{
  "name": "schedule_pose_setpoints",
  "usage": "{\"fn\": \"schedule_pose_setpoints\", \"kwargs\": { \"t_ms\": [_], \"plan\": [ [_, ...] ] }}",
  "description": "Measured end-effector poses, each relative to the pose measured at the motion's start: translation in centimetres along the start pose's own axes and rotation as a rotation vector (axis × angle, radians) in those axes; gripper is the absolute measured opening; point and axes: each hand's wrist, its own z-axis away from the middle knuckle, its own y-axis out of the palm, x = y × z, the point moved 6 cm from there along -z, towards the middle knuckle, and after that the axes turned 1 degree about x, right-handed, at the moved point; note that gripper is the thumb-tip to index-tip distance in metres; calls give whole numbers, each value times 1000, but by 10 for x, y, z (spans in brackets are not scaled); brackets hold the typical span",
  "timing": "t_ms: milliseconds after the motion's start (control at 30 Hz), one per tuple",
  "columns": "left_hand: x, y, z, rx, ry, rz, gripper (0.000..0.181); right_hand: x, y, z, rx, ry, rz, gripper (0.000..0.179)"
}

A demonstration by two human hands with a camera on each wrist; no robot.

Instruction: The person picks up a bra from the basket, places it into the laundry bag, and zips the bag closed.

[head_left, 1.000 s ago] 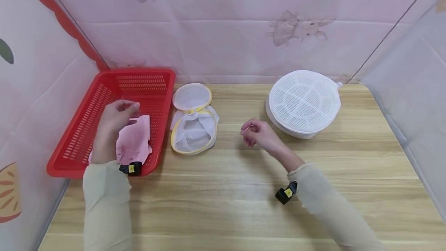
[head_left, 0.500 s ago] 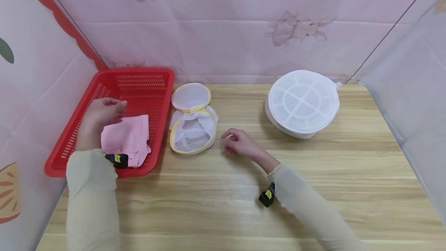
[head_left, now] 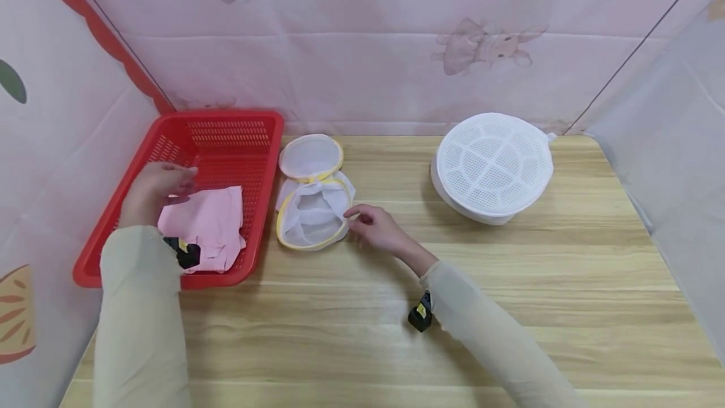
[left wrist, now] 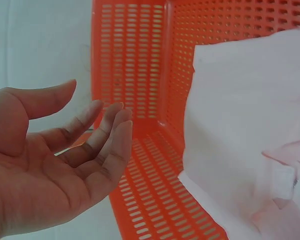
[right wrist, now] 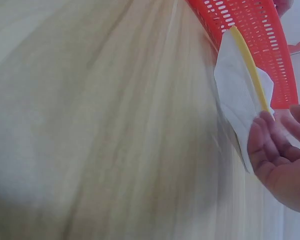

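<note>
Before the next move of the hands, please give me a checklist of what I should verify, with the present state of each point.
1. Bag open: ok; its mouth is uncovered and the lid is turned back.
2. Right hand grips the bag: cannot tell; its fingers are at the yellow rim, but a firm hold is not shown.
3. Left hand free: ok; it holds nothing, over the basket.
4. Pink cloth in hand: not ok; it lies in the basket, apart from the left fingers.
5. White container out of the way: ok; it stands apart from both hands.
</note>
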Motion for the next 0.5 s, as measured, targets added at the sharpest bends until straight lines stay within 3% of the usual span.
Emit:
{"fn": "schedule_pose_setpoints", "kwargs": {
  "t_ms": [233,500],
  "plan": [
    [10,-4,-7,19,-31,29,49,-4,3,-7,29,61,26,20],
    [18,-10,-15,35,-40,-27,57,-9,-15,-2,-108,153,31,16]
  ]
}}
